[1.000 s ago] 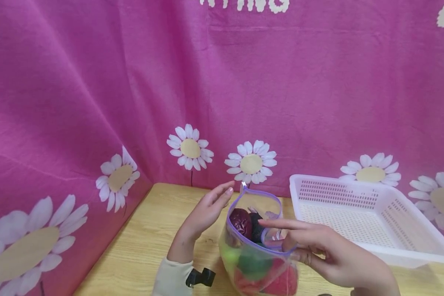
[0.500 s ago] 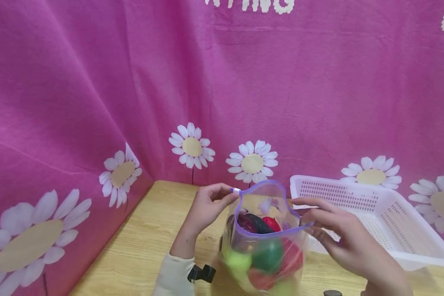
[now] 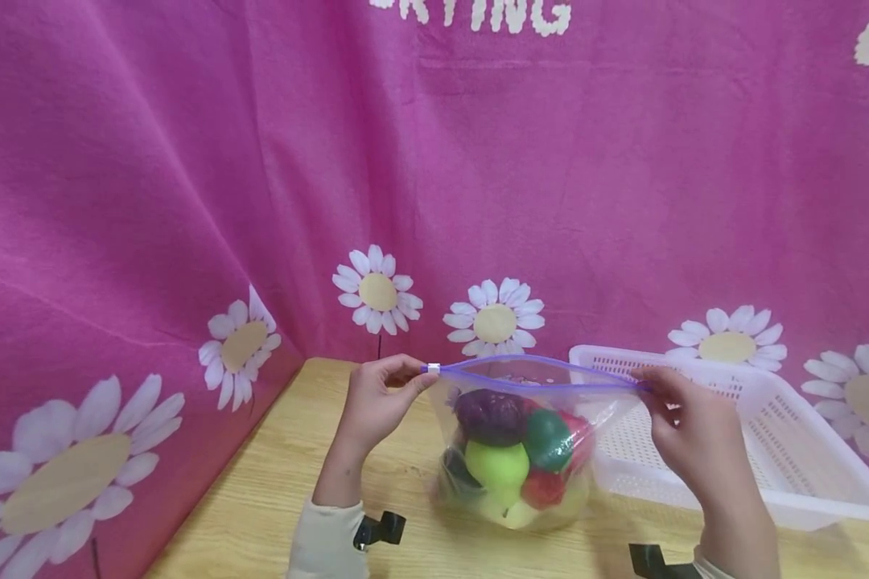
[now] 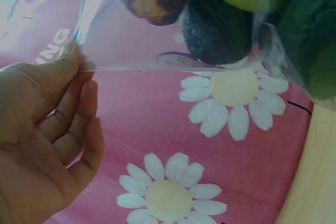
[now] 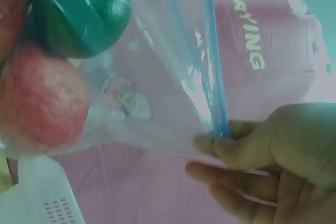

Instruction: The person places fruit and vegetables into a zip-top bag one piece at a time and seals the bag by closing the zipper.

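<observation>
A clear zip bag [image 3: 514, 388] with a purple-edged mouth hangs upright in the head view, its mouth pulled wide and nearly flat. My left hand [image 3: 376, 402] pinches its left top corner beside the white slider [image 3: 433, 367]. At the other end, my right hand [image 3: 698, 438] pinches the right corner between thumb and fingers. Inside lie a dark purple fruit or vegetable [image 3: 492, 416], a yellow-green fruit [image 3: 498, 466], a glossy green one [image 3: 548, 440] and a red one [image 3: 543, 488]. The left wrist view also shows a dark green item [image 4: 218, 30] low in the bag.
Behind and right of the bag, a white perforated plastic basket [image 3: 710, 442] stands on the wooden table [image 3: 261, 498]. A pink cloth [image 3: 492, 177] printed with daisies hangs at the back and left. Black straps [image 3: 380, 529] sit at both wrists.
My hands have moved apart, stretching the bag's mouth from a round opening to a narrow slit. The bag has risen and turned broadside, and my left hand now pinches its slider corner.
</observation>
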The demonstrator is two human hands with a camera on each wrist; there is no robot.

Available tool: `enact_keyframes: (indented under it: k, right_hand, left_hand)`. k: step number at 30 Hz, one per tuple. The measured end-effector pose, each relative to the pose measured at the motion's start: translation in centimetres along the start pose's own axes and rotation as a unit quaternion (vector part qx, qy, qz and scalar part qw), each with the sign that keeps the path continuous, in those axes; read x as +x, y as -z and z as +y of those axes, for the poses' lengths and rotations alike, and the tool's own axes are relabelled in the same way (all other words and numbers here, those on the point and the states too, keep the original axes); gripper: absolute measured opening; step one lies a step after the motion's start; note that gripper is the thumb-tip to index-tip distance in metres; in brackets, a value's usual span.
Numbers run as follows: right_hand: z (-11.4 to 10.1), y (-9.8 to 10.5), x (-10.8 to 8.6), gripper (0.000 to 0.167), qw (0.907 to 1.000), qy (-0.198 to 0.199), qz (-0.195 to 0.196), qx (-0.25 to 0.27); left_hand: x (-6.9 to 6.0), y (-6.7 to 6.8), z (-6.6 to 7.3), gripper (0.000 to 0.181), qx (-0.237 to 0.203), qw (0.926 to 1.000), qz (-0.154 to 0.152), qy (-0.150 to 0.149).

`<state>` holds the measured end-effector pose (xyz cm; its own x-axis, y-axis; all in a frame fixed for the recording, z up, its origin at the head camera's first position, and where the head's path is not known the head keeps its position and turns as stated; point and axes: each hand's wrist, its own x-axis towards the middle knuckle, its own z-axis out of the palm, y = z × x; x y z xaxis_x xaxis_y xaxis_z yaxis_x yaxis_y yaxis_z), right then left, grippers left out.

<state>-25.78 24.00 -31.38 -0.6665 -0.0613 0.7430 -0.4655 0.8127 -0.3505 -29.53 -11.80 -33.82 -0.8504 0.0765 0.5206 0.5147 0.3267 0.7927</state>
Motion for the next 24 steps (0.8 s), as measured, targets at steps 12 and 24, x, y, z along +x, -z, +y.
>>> enact_keyframes:
  k: [12,24]
  right_hand:
    - [-10.0,-0.9,-0.9,0.046,0.9906,0.081,0.067,0.087]
    - [-14.1,-8.3,-2.7,0.026,0.972,0.226,0.034,0.053]
  left_hand:
    - [-0.3,1.4,1.2,0.013,0.014,0.9951,-0.086,-0.046]
    - [-1.1,2.4,1.8,0.012,-0.055,0.9698,-0.209,-0.114]
